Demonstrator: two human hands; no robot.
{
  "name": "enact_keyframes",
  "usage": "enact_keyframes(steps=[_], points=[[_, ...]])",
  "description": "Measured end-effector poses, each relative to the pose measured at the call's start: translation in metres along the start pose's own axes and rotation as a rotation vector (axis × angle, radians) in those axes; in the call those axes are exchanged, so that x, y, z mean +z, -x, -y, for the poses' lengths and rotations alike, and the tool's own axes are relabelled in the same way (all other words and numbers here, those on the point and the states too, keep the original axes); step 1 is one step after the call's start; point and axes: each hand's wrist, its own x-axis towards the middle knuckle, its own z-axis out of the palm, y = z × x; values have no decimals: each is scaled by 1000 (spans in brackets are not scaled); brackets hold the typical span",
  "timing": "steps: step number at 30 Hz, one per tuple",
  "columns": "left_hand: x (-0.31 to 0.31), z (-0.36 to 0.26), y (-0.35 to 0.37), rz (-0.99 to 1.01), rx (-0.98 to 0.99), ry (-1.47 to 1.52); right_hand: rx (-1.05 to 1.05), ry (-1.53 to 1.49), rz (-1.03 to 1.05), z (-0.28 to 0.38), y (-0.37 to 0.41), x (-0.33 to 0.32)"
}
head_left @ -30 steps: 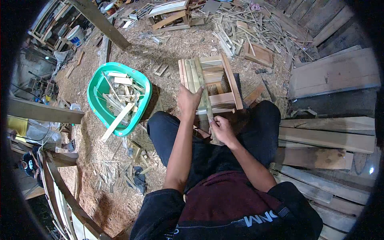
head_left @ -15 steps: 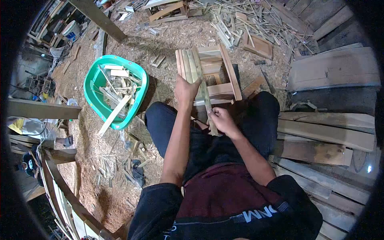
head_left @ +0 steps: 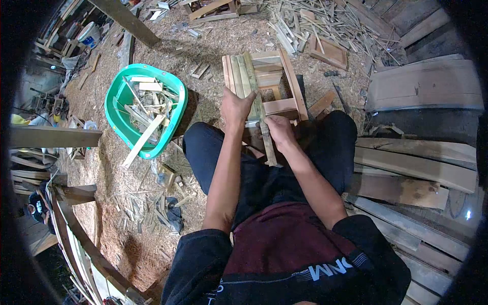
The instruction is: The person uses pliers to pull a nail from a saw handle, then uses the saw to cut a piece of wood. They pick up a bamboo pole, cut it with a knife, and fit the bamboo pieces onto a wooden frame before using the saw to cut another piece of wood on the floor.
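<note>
Before my lap a small wooden frame (head_left: 279, 108) rests with several slats (head_left: 235, 76) side by side along its left part. A longer, rougher wooden strip (head_left: 268, 144) lies beside the slats, and its near end sticks out past the frame toward me. My left hand (head_left: 237, 108) is closed over the slats, its thumb reaching across to the strip. Closed around the strip at the frame's near edge is my right hand (head_left: 279, 131). The undersides of the slats and part of the frame are hidden.
A green basin (head_left: 179, 119) of wood offcuts stands at the left. Planks (head_left: 412, 165) are stacked on the right. Scrap wood (head_left: 325, 25) is heaped at the back, near a wooden post (head_left: 127, 23). Sawdust covers the floor. Another person (head_left: 38, 207) is at far left.
My right hand has moved up along the strip, away from my body, to the frame's near edge. My left hand stays on the slats. The view has shifted slightly.
</note>
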Motion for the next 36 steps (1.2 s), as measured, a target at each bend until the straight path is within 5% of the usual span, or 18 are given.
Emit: enact_keyframes(steps=[36], points=[[-2,-3,0,22,-29,4,-5,-5,-112,7,16,20]])
